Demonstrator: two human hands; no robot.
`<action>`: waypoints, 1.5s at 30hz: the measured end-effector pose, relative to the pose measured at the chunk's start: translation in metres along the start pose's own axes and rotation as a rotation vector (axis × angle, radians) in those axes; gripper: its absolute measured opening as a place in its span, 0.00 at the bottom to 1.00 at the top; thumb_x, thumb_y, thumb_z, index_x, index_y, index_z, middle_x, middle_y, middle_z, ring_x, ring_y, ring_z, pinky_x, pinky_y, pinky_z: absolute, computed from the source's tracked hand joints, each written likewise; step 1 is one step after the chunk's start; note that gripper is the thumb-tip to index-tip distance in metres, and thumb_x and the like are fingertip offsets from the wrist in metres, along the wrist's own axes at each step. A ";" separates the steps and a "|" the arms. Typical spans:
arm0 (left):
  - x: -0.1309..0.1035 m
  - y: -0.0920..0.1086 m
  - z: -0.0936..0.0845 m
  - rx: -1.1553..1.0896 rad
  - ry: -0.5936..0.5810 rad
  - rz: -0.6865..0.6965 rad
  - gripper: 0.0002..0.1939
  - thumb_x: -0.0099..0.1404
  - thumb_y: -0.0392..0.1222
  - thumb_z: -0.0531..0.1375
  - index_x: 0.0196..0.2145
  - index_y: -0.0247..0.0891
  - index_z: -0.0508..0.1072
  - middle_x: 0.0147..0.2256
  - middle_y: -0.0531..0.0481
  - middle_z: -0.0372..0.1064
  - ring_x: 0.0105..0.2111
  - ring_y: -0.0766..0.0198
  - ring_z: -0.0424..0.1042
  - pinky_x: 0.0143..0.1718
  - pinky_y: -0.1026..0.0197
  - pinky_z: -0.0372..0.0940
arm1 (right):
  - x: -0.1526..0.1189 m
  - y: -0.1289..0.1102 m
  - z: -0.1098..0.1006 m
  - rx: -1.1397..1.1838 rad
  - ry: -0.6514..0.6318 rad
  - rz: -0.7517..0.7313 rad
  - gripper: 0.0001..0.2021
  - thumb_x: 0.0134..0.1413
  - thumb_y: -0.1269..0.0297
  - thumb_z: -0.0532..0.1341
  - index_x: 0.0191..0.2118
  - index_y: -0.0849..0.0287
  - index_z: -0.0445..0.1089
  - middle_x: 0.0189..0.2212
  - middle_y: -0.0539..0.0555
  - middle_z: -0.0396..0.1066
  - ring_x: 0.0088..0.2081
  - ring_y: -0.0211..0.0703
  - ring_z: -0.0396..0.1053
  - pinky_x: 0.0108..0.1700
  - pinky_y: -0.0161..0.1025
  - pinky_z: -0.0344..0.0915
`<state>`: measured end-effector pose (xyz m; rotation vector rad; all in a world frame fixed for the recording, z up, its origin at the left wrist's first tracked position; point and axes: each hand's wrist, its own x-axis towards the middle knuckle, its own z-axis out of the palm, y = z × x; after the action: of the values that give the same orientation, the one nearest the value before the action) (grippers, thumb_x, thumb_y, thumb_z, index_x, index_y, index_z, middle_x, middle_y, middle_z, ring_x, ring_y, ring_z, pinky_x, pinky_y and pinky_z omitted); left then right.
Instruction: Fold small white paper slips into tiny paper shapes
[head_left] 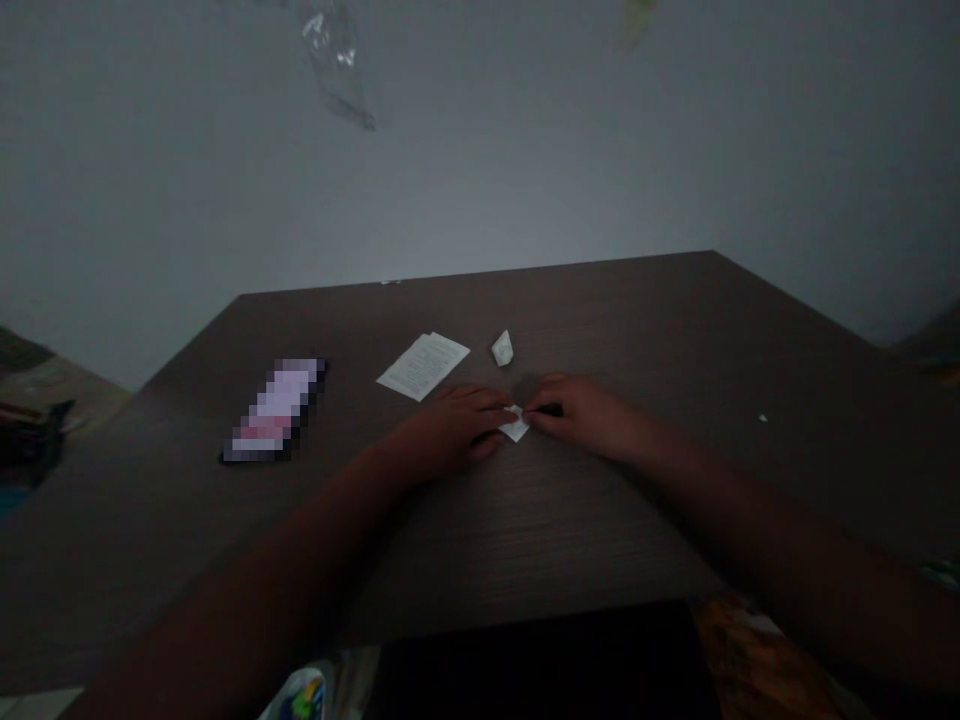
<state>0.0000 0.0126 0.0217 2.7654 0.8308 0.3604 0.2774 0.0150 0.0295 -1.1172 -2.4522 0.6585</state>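
Note:
A small folded piece of white paper (516, 431) lies on the brown table between my two hands. My left hand (457, 430) reaches in from the left, its fingers stretched out and resting on the paper's left part, the thumb lower down. At the paper's right corner, my right hand (581, 412) has its thumb and forefinger closed in a pinch on the edge. Just beyond the hands stands a small folded paper piece (503, 349) with a pointed top. Fingers cover part of the paper, so its exact folds are hidden.
Printed sheets of paper (424, 366) lie beyond my left hand. A phone (276, 412) with a blurred screen is farther left on the table (600, 320). A tiny white scrap (763, 418) lies to the right. Below the front edge is a container (307, 692) with colourful items.

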 end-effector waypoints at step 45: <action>0.019 0.018 0.011 -0.057 0.100 -0.379 0.13 0.77 0.33 0.62 0.51 0.42 0.86 0.51 0.42 0.85 0.56 0.43 0.81 0.64 0.40 0.71 | -0.002 -0.005 0.006 -0.025 -0.027 0.035 0.14 0.61 0.70 0.78 0.51 0.51 0.88 0.51 0.59 0.83 0.57 0.59 0.81 0.66 0.56 0.74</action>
<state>0.0279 0.0069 0.0194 2.4800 1.3168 0.4418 0.2725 0.0088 0.0269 -1.1704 -2.4750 0.6588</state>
